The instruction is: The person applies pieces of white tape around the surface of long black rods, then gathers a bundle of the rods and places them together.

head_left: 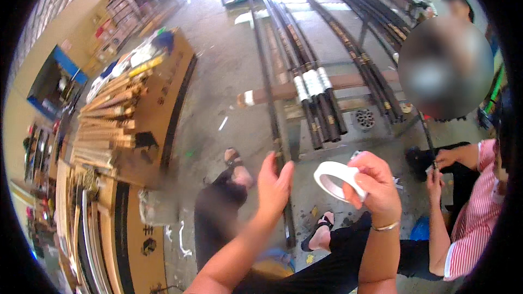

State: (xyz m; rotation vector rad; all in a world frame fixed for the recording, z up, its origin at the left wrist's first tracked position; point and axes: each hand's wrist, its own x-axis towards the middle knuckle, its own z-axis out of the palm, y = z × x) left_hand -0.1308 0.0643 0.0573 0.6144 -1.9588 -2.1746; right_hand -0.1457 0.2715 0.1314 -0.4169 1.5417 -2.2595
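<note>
My right hand [377,188] grips a roll of white tape [331,177], its fingers closed on the ring's right side. My left hand [274,188] is raised with fingers stretched and the thumb apart. A long dark pole [265,76] runs from the far end of the floor toward me and passes at my left hand; whether the palm touches it I cannot tell. Beyond my hands, several dark poles [331,117] lie side by side on a low support, white bands [312,84] wrapped around some of them.
To the left stands a large cardboard box [155,95] with bundled wooden-coloured rods [109,114] on top. A co-worker in a striped shirt [471,223] sits at the right, holding a thin dark pole. Another person [457,11] is farther back. More poles [362,60] lie beyond.
</note>
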